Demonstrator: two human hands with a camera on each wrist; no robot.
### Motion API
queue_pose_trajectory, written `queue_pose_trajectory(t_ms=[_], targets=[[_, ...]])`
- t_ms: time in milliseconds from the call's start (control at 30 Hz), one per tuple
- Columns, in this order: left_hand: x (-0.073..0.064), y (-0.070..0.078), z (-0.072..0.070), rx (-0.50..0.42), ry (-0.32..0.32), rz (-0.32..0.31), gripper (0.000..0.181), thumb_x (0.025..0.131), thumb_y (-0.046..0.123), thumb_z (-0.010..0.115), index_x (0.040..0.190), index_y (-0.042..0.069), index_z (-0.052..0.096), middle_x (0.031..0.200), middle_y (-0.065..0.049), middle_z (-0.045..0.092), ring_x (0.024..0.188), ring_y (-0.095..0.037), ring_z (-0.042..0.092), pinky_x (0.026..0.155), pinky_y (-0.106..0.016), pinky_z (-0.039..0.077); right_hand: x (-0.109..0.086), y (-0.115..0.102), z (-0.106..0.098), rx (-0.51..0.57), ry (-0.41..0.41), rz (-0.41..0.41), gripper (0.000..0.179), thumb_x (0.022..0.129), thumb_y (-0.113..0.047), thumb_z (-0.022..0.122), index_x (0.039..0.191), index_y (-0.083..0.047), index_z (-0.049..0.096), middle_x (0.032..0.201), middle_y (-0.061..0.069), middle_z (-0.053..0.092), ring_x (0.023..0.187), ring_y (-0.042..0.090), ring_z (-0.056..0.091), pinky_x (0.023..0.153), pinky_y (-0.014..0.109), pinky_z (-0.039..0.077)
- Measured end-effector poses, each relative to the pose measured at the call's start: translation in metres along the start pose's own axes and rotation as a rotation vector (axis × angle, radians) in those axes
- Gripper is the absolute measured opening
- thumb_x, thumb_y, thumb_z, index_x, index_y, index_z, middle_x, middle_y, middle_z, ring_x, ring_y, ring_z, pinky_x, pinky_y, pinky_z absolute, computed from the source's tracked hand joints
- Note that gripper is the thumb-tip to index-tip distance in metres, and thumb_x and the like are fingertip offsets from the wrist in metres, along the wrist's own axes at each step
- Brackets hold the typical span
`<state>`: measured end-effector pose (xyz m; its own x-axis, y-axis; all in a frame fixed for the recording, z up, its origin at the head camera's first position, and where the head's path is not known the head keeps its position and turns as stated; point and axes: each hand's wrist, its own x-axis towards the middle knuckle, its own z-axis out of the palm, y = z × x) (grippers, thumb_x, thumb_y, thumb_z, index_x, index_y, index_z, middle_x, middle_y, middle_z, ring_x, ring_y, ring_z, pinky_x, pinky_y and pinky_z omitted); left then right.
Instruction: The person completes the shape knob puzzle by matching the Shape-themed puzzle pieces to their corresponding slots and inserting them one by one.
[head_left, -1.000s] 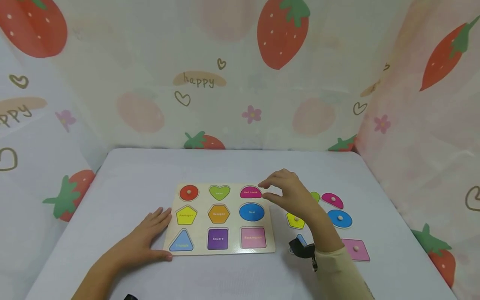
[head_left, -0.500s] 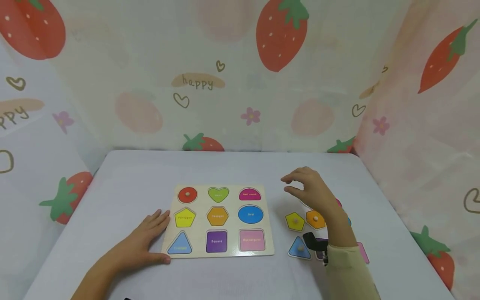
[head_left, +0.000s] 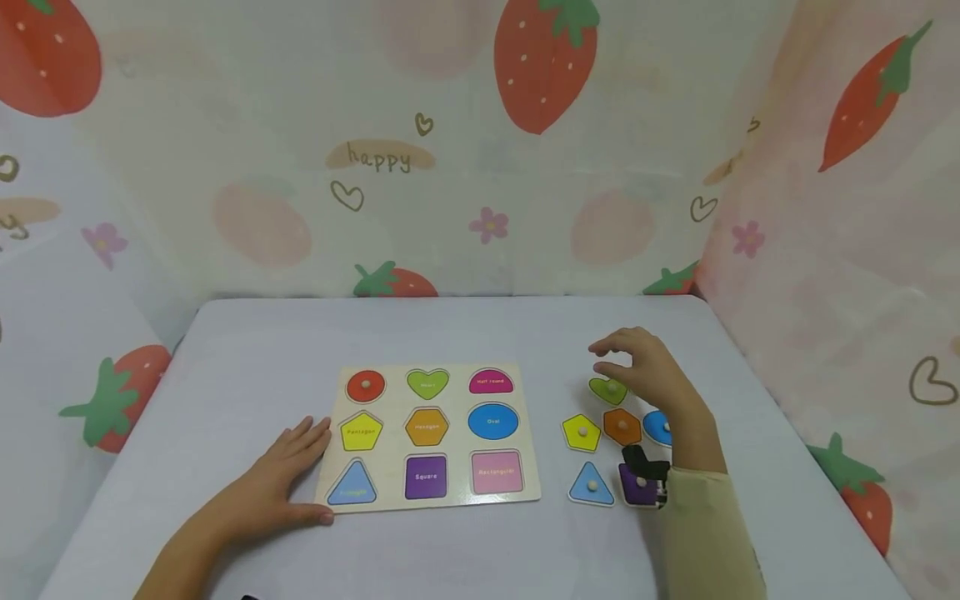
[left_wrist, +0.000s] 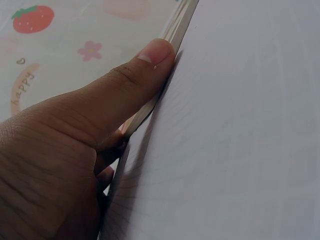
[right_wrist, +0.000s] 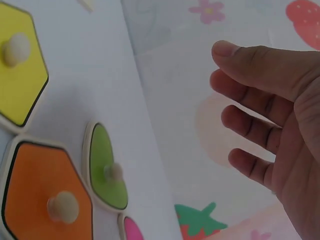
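White table (head_left: 465, 546), strawberry-print backdrop (head_left: 517, 179) on three sides, puzzle board (head_left: 458, 437)

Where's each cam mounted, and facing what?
Head: worn on head, facing forward-down at the puzzle board; left hand, right hand, forearms show.
Left wrist: on that wrist, facing board edge and tabletop; left thumb, some fingers show.
Right wrist: on that wrist, facing loose pieces and backdrop; right thumb, fingers show.
Head and right wrist share the green heart piece, orange hexagon piece.
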<state>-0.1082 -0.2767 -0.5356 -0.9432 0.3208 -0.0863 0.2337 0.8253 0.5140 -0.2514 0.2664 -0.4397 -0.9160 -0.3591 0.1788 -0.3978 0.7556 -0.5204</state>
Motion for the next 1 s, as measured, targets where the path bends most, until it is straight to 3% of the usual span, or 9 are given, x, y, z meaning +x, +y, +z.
queue_pose_trajectory(t_ms=[133,333,733,1000], targets=[[-0.002,0.001,0.0,-0.011,0.001,-0.002,0.125,0.065,0.077,0.079,0.161,0.012,0.034,0.171,-0.002,0.023,0.159,-0.035,0.008,0.13,-0.046,0.003,0.001,0.01,0.003,-0.007,-0.034,0.071,0.028,0.096,-0.019,0.074,0.122,-0.01,0.074,0.117,0.008,0.071,0.116,0.031,0.056,0.105,0.057,0.047],[-0.002,0.003,-0.002,-0.017,-0.004,-0.013,0.125,0.064,0.076,0.08,0.161,0.012,0.034,0.171,-0.002,0.024,0.159,-0.036,0.008,0.127,-0.059,0.011,-0.002,0.024,0.009,-0.013,-0.072,0.138,0.029,0.096,-0.022,0.074,0.122,-0.01,0.074,0.116,0.008,0.07,0.115,0.032,0.056,0.103,0.056,0.049],[0.002,0.003,-0.003,0.017,-0.008,-0.01,0.122,0.064,0.076,0.079,0.161,0.015,0.035,0.17,0.0,0.025,0.159,-0.035,0.01,0.122,-0.067,0.018,-0.01,0.043,0.017,0.028,-0.167,0.325,0.027,0.096,-0.023,0.073,0.121,-0.013,0.075,0.111,0.008,0.068,0.107,0.03,0.055,0.094,0.047,0.052],[0.0,0.005,-0.005,0.009,-0.022,-0.017,0.123,0.065,0.076,0.079,0.161,0.013,0.035,0.171,-0.001,0.024,0.159,-0.035,0.008,0.123,-0.066,0.016,-0.009,0.052,0.021,0.063,-0.191,0.355,0.027,0.094,-0.023,0.076,0.118,-0.011,0.075,0.106,0.009,0.067,0.099,0.027,0.057,0.09,0.042,0.052]])
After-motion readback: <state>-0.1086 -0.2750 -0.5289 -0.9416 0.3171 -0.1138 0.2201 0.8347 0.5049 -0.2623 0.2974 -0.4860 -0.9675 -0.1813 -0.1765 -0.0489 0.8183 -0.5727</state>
